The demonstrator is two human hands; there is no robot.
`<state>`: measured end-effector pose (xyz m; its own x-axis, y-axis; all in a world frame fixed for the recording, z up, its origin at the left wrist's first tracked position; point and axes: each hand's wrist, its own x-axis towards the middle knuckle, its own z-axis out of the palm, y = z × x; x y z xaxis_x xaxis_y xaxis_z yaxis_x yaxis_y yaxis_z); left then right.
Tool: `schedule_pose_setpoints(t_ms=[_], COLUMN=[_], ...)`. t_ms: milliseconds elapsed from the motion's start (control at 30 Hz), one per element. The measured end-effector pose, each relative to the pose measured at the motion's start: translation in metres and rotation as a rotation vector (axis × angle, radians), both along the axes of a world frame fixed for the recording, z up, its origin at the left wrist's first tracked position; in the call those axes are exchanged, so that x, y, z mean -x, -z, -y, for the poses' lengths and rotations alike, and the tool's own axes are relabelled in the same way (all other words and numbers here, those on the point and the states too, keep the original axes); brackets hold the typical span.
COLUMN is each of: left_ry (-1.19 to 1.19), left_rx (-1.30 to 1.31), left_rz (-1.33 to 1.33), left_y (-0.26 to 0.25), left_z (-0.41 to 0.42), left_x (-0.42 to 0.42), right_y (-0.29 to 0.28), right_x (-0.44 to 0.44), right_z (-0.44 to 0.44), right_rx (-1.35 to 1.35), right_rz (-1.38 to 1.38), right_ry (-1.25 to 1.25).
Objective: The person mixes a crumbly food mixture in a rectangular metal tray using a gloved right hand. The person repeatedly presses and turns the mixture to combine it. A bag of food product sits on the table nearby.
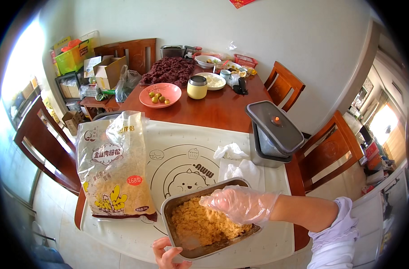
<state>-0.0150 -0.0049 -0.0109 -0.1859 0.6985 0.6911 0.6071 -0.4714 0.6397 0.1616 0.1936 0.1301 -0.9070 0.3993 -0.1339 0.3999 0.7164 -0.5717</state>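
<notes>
A steel rectangular pan (166,220) is tilted toward me over the baking mat, holding golden, crumbly meat floss (194,223). My left hand (167,254) grips the pan's near left corner, its fingers bare. Inside the pan, my right hand (229,203) wears a clear plastic glove and curls around a clump of the floss; its fingertips are partly hidden. Left of the pan lies a large, partly filled plastic bag of floss (115,168), printed with writing and pictures.
The printed baking mat (187,168) covers the table's near half. Crumpled tissues (231,151) and a lidded steel container (271,159) stand right. Farther back are a pink plate (149,97) with small round yellow-green items, a yellow jar (197,90), white rice (213,80) and a dark purple mass (169,70).
</notes>
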Motion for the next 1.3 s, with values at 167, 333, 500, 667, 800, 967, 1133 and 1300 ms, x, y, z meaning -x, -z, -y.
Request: schedule_pose_setpoints(t_ms=[167, 333, 500, 667, 800, 967, 1133, 1300], left_ry=[0.002, 0.014, 0.016, 0.01, 0.018, 0.012, 0.004, 0.011], left_rx=[0.004, -0.001, -0.023, -0.009, -0.002, 0.017, 0.017, 0.024], left_rz=[-0.017, -0.015, -0.007, -0.01, -0.008, -0.008, -0.001, -0.003], left_y=[0.002, 0.002, 0.001, 0.003, 0.005, 0.006, 0.006, 0.005], left_z=[0.001, 0.0, -0.001, 0.0, 0.001, 0.002, 0.002, 0.002], left_x=[0.001, 0.001, 0.001, 0.001, 0.002, 0.002, 0.001, 0.002], right_y=[-0.006, -0.008, -0.009, -0.009, -0.006, -0.008, -0.016, -0.013], right_x=[0.006, 0.007, 0.007, -0.002, -0.005, -0.007, -0.003, -0.002], right_z=[0.005, 0.013, 0.011, 0.012, 0.01, 0.015, 0.013, 0.014], right_rx=[-0.233, -0.277, -0.221, -0.152, -0.283, -0.244, -0.413, -0.45], right_rz=[0.011, -0.11, -0.111, -0.135, -0.18, -0.065, -0.179, -0.064], right_ry=[-0.083, -0.069, -0.041, -0.025, -0.086, -0.04, -0.178, -0.208])
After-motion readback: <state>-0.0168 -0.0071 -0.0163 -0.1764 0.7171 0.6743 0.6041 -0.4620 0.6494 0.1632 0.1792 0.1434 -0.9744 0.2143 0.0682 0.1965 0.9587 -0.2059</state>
